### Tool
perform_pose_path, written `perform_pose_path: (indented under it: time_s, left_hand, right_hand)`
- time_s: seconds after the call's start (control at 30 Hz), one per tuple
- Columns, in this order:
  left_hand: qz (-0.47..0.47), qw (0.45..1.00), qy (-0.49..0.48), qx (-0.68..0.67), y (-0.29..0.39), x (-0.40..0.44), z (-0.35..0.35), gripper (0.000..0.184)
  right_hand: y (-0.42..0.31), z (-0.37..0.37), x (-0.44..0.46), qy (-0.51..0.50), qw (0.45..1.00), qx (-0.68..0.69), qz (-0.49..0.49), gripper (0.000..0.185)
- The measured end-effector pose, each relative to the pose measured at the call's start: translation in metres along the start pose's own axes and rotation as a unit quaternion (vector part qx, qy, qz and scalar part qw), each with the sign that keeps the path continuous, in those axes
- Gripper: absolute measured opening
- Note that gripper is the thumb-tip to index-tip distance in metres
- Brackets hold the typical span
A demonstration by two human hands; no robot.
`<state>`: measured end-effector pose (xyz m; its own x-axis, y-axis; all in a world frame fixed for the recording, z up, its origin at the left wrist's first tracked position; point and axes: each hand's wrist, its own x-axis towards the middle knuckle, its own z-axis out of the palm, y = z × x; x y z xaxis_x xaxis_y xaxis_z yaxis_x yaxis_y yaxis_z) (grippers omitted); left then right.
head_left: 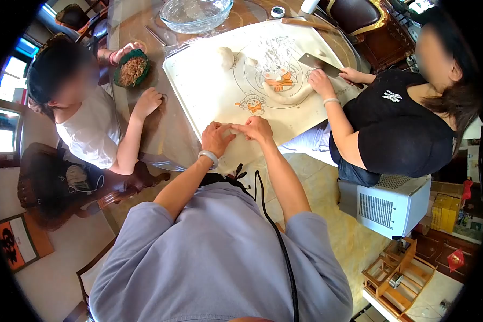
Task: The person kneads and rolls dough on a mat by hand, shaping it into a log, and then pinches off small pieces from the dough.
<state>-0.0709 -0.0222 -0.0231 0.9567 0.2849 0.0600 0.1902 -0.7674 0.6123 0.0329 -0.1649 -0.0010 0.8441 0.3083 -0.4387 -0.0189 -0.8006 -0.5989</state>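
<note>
My left hand (pixel 217 138) and my right hand (pixel 255 129) meet at the near edge of a white pastry mat (pixel 198 96) printed with cartoon figures. Fingers curled, both pinch a small pale piece of dough (pixel 234 131), mostly hidden by them. Farther up the mat lie a lump of dough (pixel 226 57) and a long curved dough rope (pixel 290 100). At the right, a co-worker holds a cleaver (pixel 319 64) near the rope's end, the other hand resting by the rope.
To the left, another person holds a green bowl (pixel 132 68) of minced filling. A large glass bowl (pixel 196 15) stands at the table's far side. Loose flour (pixel 278 51) covers part of the mat, and a wooden rolling pin (pixel 307 23) lies along its far edge.
</note>
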Motion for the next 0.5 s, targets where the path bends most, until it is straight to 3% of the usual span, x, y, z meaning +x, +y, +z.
perform_pose_path:
  time_s: [0.13,0.23,0.33,0.5]
  left_hand:
    - [0.009,1.000,0.010,-0.007,-0.002,-0.001,-0.001,0.034]
    - [0.009,1.000,0.005,-0.018,-0.004,0.000,0.001,0.035]
    - [0.011,0.999,0.010,-0.028,-0.006,0.000,0.003,0.035]
    - [0.029,0.999,0.025,-0.025,-0.005,-0.002,0.001,0.035]
  right_hand:
    - [0.000,0.010,0.005,0.051,0.995,-0.084,-0.028,0.052]
    - [-0.002,-0.003,-0.001,-0.021,1.000,0.006,0.013,0.052]
    - [-0.008,0.010,-0.001,0.061,0.992,-0.108,-0.004,0.052]
    - [-0.008,0.001,-0.006,0.021,0.996,-0.081,-0.018,0.050]
